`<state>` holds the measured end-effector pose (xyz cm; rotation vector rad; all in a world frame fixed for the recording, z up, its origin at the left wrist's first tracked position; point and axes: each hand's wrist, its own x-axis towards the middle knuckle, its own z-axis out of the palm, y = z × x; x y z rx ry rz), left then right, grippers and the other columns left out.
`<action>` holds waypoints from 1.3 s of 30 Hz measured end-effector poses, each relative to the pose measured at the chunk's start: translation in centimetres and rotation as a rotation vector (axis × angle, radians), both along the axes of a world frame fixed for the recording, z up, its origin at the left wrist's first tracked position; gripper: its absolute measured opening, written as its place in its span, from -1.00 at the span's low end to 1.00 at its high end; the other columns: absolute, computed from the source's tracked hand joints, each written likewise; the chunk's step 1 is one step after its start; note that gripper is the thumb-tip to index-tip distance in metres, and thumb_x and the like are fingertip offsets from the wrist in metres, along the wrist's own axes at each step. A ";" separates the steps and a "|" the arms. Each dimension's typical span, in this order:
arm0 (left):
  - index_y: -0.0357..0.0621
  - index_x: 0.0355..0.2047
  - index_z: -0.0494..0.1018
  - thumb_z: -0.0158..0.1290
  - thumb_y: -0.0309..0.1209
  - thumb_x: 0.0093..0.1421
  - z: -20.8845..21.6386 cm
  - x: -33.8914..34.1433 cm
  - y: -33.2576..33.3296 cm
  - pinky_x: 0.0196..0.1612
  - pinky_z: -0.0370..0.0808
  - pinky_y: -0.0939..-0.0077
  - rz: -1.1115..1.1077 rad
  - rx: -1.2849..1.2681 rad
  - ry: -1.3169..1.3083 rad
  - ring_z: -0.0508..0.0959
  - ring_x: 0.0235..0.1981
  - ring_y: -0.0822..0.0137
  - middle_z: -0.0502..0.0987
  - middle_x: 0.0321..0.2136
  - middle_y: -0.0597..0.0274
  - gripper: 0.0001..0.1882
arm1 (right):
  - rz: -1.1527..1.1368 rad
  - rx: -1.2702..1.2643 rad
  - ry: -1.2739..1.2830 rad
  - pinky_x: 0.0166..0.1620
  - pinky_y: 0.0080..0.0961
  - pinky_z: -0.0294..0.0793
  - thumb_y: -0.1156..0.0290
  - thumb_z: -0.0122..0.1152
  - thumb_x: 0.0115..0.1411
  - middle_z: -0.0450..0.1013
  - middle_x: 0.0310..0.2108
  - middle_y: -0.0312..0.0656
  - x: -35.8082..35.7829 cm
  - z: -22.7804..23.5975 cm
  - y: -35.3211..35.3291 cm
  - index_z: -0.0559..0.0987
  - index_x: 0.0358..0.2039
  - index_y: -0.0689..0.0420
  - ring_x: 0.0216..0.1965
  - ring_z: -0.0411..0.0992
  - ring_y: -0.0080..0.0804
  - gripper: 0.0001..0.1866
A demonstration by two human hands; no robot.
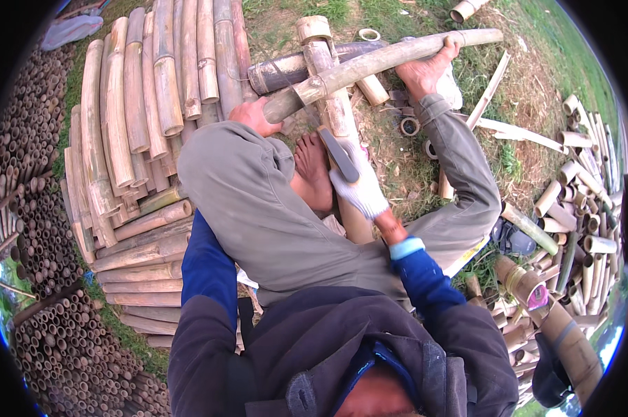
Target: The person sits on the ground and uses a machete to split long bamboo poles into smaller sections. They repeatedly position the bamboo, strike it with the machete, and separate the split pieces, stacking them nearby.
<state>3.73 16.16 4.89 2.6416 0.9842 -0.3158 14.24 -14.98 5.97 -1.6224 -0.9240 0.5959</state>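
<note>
A long bamboo pole (390, 62) slants across a bamboo support post (331, 90) in front of me. My left hand (256, 116) is closed around the pole's near left end. My bare right foot (427, 68) presses against its other stretch at the right. In a white work glove, my right hand (359, 181) is closed on a tool with a long flat grey-and-brown handle (339, 154). The tool points up toward the pole; its working end is too faint to make out. My left foot (312, 167) rests beside the support.
Bamboo lengths (164, 76) lie stacked at the left, above more bamboo pieces (147, 247). Farther left are piles of bamboo seen end-on (70, 340). Short offcuts (599, 243) heap up at the right. A dark thick bamboo piece (279, 73) lies behind the pole.
</note>
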 end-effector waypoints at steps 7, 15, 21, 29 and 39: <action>-0.04 0.14 0.64 0.40 0.27 -0.03 0.7 0.2 1.5 0.06 0.65 0.03 -0.037 0.033 0.002 0.75 -0.04 -0.14 0.75 -0.10 -0.16 -0.15 | -0.006 -0.133 -0.039 0.12 -0.21 0.56 0.31 0.40 0.27 0.57 -0.02 0.07 1.1 3.9 3.1 0.56 0.20 0.09 0.07 0.56 0.07 -0.50; -0.10 0.21 0.58 0.40 0.21 -0.01 1.8 -0.4 0.1 0.07 0.65 0.01 -0.009 0.008 0.050 0.73 -0.02 -0.16 0.75 -0.10 -0.19 -0.12 | -0.010 -0.228 -0.013 0.21 -0.18 0.58 0.52 0.38 0.13 0.54 0.15 0.10 -2.3 7.4 -11.5 0.49 0.31 0.13 0.17 0.59 0.08 -0.32; -0.12 0.17 0.61 0.41 0.25 -0.05 0.0 0.2 0.9 0.06 0.65 0.01 -0.038 0.026 -0.010 0.75 -0.05 -0.15 0.75 -0.13 -0.19 -0.09 | -0.193 -0.006 -0.182 -0.11 -0.12 0.64 0.17 0.38 0.28 0.65 -0.15 0.02 0.7 1.2 8.6 0.55 0.15 -0.02 -0.17 0.65 0.09 -0.54; -0.06 0.11 0.65 0.45 0.16 -0.02 0.4 -1.7 0.2 0.02 0.65 0.02 0.026 0.003 -0.073 0.74 -0.06 -0.17 0.75 -0.14 -0.18 -0.22 | 0.023 -0.193 -0.003 0.24 -0.16 0.56 0.50 0.39 0.18 0.56 0.12 0.06 -3.1 7.3 -12.9 0.48 0.32 0.10 0.17 0.58 0.08 -0.35; -0.04 0.10 0.62 0.41 0.25 -0.06 -1.1 0.4 0.4 0.00 0.64 -0.07 -0.025 0.060 -0.071 0.73 -0.08 -0.24 0.74 -0.18 -0.22 -0.17 | -0.064 -0.129 -0.031 0.08 -0.15 0.59 0.31 0.40 0.23 0.60 -0.01 0.08 1.7 3.0 6.8 0.55 0.19 0.10 0.02 0.59 0.14 -0.49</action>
